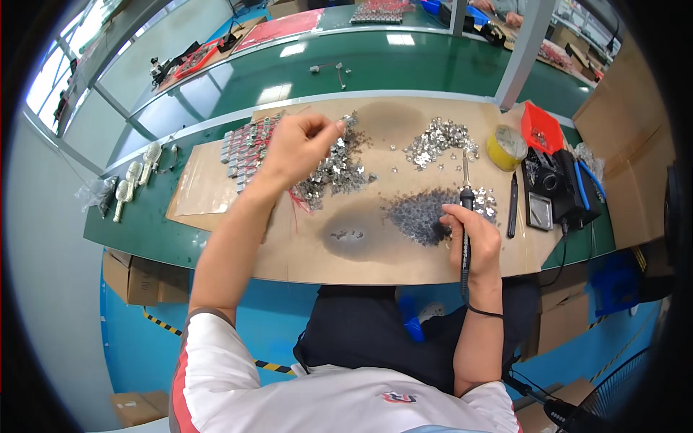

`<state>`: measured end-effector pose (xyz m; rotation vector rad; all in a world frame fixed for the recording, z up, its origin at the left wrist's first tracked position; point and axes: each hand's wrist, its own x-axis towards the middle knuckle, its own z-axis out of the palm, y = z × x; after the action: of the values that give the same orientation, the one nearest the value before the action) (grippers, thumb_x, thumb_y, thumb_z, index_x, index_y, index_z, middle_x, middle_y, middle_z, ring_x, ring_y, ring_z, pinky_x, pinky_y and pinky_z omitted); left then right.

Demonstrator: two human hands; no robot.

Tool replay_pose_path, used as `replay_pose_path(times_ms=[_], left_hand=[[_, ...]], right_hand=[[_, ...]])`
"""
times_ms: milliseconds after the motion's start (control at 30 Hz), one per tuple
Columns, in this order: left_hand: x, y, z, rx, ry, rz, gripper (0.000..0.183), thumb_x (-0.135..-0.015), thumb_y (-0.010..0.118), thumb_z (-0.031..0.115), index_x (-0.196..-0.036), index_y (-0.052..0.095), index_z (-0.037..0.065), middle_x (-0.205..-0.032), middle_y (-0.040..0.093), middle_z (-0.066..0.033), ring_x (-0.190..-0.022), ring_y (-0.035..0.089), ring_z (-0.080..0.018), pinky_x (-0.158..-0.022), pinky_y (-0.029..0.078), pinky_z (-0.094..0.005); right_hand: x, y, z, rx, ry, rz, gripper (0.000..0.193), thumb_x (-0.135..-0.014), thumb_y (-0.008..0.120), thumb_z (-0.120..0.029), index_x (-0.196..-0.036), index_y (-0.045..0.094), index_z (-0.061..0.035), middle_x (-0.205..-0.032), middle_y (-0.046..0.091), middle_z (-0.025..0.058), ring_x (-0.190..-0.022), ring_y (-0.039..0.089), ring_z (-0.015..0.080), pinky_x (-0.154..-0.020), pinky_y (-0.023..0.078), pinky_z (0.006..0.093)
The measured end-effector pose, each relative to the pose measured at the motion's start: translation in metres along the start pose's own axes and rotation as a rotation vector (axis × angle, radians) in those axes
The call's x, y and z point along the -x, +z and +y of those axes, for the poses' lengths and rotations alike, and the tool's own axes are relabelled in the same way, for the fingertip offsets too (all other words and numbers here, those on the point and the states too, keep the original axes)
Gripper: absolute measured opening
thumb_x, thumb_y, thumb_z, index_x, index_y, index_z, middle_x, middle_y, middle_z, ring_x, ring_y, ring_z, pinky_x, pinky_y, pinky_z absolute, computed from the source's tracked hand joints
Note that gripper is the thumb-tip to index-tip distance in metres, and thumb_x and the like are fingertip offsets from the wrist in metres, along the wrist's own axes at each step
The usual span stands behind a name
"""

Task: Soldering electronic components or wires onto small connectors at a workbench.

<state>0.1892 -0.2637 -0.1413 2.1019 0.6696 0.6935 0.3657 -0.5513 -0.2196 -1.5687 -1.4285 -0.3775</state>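
Note:
My right hand [476, 242] is closed around the handle of a soldering iron [466, 198], its metal tip pointing up and away from me. Below that hand and to its left, the cardboard sheet [299, 263] carries a dark patch of many small spots [419, 215]. My left hand [303, 144] is raised over the far left part of the sheet, thumb and fingertips pinched together; whatever they hold is too small to make out. Close beneath it lies a heap of small silvery metal pieces [336, 173]. Rows of small grey blocks with red wires [242, 150] sit left of this hand.
Another heap of shiny pieces [437, 141] lies at the far right, beside a yellow roll [507, 147]. A red tray [541, 126], a black soldering station [556, 184], a black pen-like tool [512, 206] and blue-handled pliers [581, 184] stand right. White bulb-like parts [133, 173] lie left.

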Motion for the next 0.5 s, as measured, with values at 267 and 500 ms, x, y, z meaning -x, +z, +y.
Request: replay_pose_path(times_ms=[267,500], left_hand=[[0.037,0.056,-0.016,-0.27,0.447,-0.081,0.018,-0.085,0.079,0.014,-0.098,0.078,0.002,-0.08,0.071,-0.0179,-0.069,0.068,-0.0351,-0.066,0.056,-0.0421],[0.038,0.06,-0.025,-0.395,0.404,-0.086,0.015,-0.085,0.076,0.014,-0.095,0.079,0.003,-0.086,0.071,-0.0187,-0.084,0.07,-0.0395,-0.079,0.058,-0.048]], right_hand=[[-0.046,0.018,-0.041,-0.025,0.029,-0.053,0.026,-0.089,0.07,0.011,-0.111,0.071,-0.0017,-0.093,0.074,0.0161,-0.082,0.075,0.0297,-0.073,0.059,0.0361],[-0.081,0.061,-0.022,-0.134,0.016,-0.206,0.028,-0.089,0.069,0.009,-0.115,0.068,-0.0021,-0.095,0.073,0.0174,-0.088,0.074,0.0345,-0.077,0.059,0.0397]])
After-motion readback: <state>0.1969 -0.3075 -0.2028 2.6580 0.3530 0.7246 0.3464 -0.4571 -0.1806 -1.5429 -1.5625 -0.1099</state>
